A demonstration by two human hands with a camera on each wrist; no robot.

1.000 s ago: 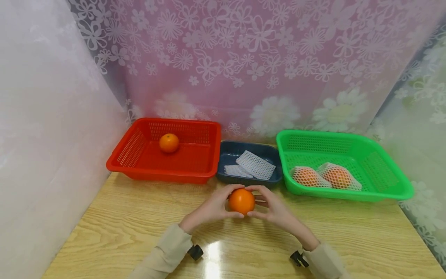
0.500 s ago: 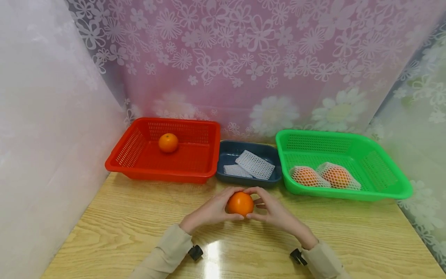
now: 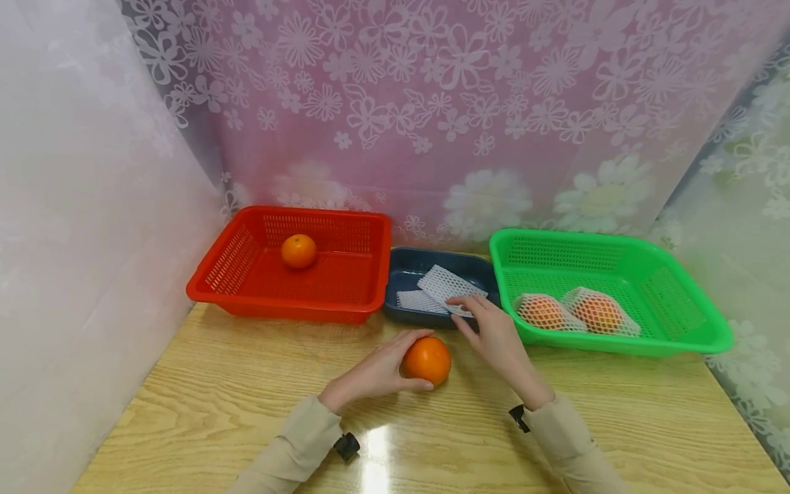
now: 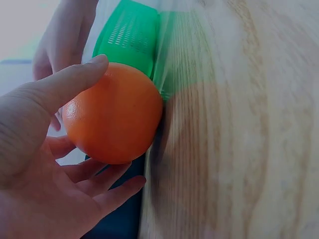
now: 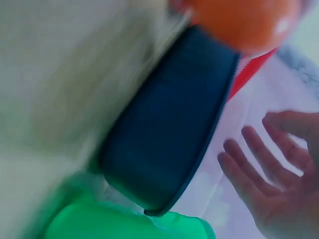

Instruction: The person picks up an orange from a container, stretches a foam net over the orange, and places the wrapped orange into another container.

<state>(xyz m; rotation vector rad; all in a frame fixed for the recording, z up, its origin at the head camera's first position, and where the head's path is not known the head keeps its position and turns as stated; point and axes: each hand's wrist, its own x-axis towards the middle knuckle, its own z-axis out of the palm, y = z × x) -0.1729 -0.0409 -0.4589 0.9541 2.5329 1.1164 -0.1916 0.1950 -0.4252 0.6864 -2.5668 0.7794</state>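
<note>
Right wrist cam chops the orange off up top and the tabletop is all smeary; head view, right hand hides some white netting.

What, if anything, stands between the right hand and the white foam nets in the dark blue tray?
Nothing visible. The right hand is above the near rim of the blue tray; in the head view, its fingertips overlap the upper white net.

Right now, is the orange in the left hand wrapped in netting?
No, the orange in the left hand is bare, and white nets lie in the blue tray.
</note>
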